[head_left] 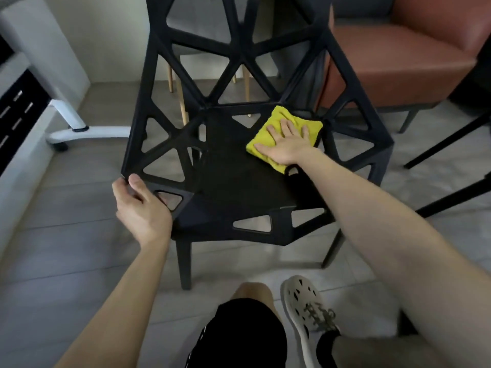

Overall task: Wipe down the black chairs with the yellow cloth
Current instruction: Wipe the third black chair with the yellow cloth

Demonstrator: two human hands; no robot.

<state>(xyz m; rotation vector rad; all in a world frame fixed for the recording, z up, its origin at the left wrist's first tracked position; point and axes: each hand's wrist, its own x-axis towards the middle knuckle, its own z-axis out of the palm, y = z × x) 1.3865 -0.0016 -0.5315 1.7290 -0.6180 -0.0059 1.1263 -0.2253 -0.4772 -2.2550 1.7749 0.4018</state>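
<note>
Black, stiff lattice: the black chair (239, 187) is steadied at its near corner and wiped farther in.
Nearest, the left grip (143, 205) is closed over the seat's front-left corner, thumb on top and fingers curled round the rim. The moulded frame looks rigid and probably light, so it may slide on the tiled floor (66, 235) unless held by a solid rim like this one. Farther in, the right grip (288, 144) lies wide and flat, fingers straight, pressing the yellow cloth (281, 115) onto the seat's far right part, near the backrest. The cloth is soft, folded into a pad, and likely to catch at the triangular openings, which a flat palm should prevent. Both forearms reach forward, the right stretched further.
</note>
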